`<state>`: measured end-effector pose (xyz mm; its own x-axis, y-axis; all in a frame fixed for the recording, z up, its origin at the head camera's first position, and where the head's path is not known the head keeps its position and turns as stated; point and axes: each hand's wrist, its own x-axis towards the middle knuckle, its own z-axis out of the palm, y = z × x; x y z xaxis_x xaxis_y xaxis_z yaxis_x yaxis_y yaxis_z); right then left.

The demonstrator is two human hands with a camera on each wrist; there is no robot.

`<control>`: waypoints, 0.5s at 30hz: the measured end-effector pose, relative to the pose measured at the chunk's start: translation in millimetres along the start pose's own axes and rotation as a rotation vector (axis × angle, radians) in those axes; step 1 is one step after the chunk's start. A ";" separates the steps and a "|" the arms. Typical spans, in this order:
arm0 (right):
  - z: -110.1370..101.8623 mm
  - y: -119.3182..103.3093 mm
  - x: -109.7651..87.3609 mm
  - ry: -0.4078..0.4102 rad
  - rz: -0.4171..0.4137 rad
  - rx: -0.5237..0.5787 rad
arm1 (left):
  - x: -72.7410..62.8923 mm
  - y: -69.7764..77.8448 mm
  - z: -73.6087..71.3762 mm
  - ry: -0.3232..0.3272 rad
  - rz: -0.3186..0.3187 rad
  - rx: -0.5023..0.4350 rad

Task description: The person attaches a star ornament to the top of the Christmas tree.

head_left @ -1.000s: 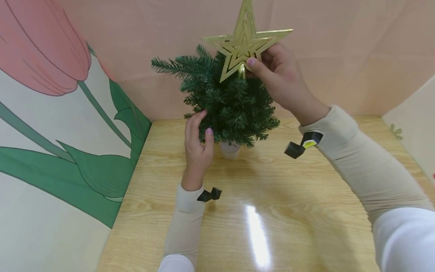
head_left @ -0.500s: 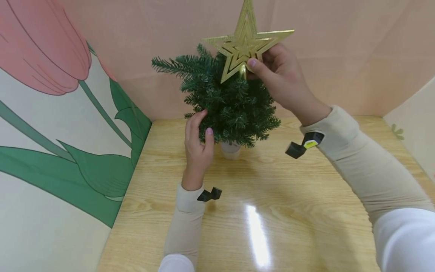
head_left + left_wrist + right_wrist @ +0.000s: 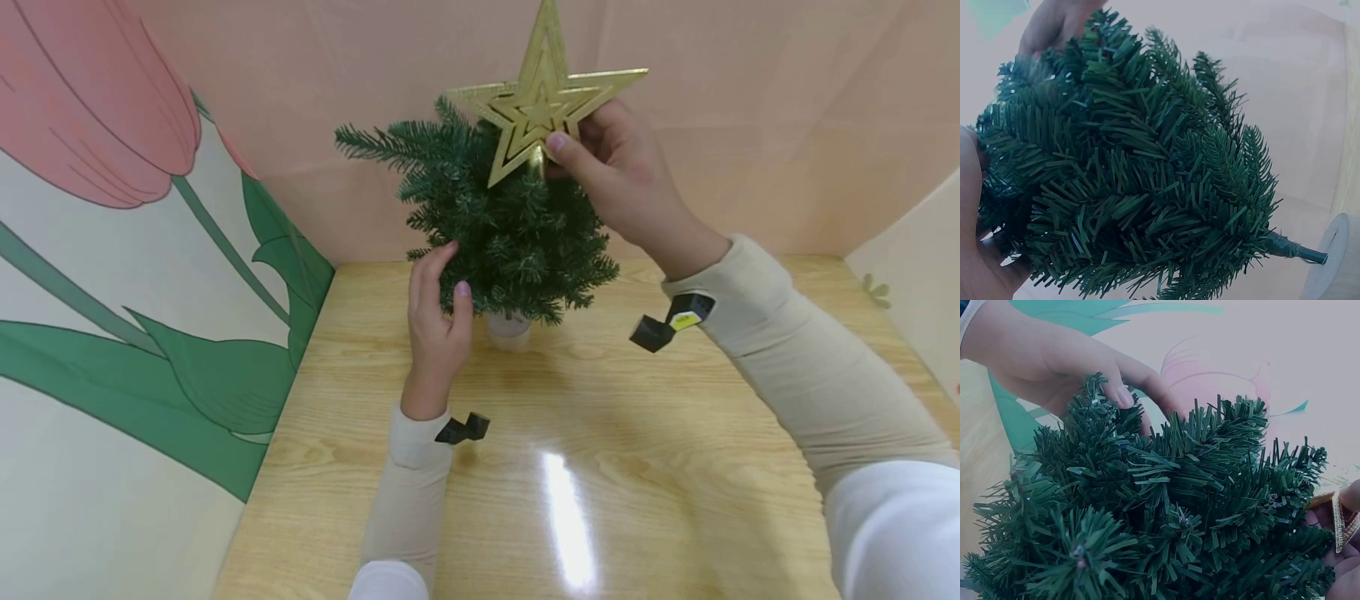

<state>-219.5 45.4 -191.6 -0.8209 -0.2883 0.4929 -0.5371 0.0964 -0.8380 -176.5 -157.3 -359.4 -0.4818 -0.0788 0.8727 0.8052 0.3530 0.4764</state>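
Note:
A gold star tree topper (image 3: 542, 104) stands upright at the crown of a small green artificial Christmas tree (image 3: 517, 242). My right hand (image 3: 630, 171) pinches the star's lower part, thumb in front and curled fingers behind. The star's short gold socket points down into the top branches, which hide its lower end. On the tree's left side my left hand (image 3: 438, 308) holds the branches, thumb and fingers spread around a tuft; the right wrist view shows the left thumb and fingers (image 3: 1124, 397) among the needles. A white pot (image 3: 508, 332) carries the tree.
The tree stands on a wood-grain table (image 3: 637, 442) near its back edge. A pink backdrop (image 3: 750, 150) hangs close behind, and a panel with a printed tulip (image 3: 97, 108) rises on the left. Black wrist cameras (image 3: 463, 427) are strapped to both sleeves.
The star has tipped slightly in the right hand, its points shifting a few pixels right and down. Tree and left hand stay nearly in place.

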 end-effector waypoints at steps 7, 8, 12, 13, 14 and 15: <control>-0.2 -0.4 -0.7 -0.004 -0.005 0.020 | 1.0 2.0 -0.6 -0.004 -0.006 0.000; -0.3 -0.2 -0.7 -0.004 -0.006 0.030 | 1.1 2.3 -0.7 -0.005 -0.007 0.000; -1.4 0.8 -0.9 -0.006 -0.008 0.074 | 1.0 3.0 -0.8 -0.008 -0.007 0.002; -1.7 1.0 -0.9 -0.004 -0.008 0.082 | 1.0 3.0 -0.8 -0.009 -0.006 0.001; -1.9 1.0 -0.9 -0.001 -0.008 0.087 | 0.9 3.1 -0.7 -0.010 -0.005 0.000; -2.2 1.0 -0.8 0.002 -0.008 0.088 | 1.0 3.2 -0.7 -0.011 -0.005 -0.002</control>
<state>-219.8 47.8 -192.3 -0.8169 -0.2866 0.5005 -0.5249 0.0097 -0.8511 -174.2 -156.9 -357.0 -0.4894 -0.0707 0.8692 0.8035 0.3510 0.4809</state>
